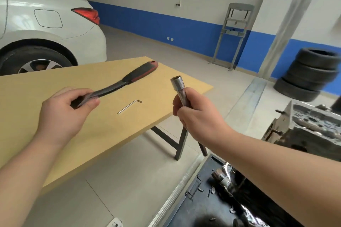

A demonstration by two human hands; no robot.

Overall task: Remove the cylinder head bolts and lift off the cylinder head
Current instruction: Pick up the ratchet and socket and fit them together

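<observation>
1. Head view, around the wooden tabletop point(55, 116): a white car point(46, 29) stands behind its far left corner, a grey press frame point(234, 35) stands against the blue-and-white wall beyond it, and a stack of tyres point(310, 75) sits to its far right.
2. An Allen key point(129, 106) lies flat on the tabletop between the two hands, touching neither.
3. An open dark metal toolbox point(199, 199) with loose bits lies on the floor below the tabletop's right edge; the right forearm crosses in front of it and hides part of its contents.
4. The cylinder head point(310, 127) sits right of the tabletop at the frame's right edge, partly cut off. It is grey, grimy cast metal with round openings in its top face and studs sticking out of its near end toward the tabletop. Its long axis runs away to the right.
5. The left hand point(62, 114) has its grip closed on the head end of a ratchet wrench point(118, 84); the black-and-red handle points up and away over the tabletop.
6. The right hand point(195, 116) has its grip closed around a long socket extension point(180, 90), held near upright above the tabletop's right edge, the socket opening on top.
</observation>
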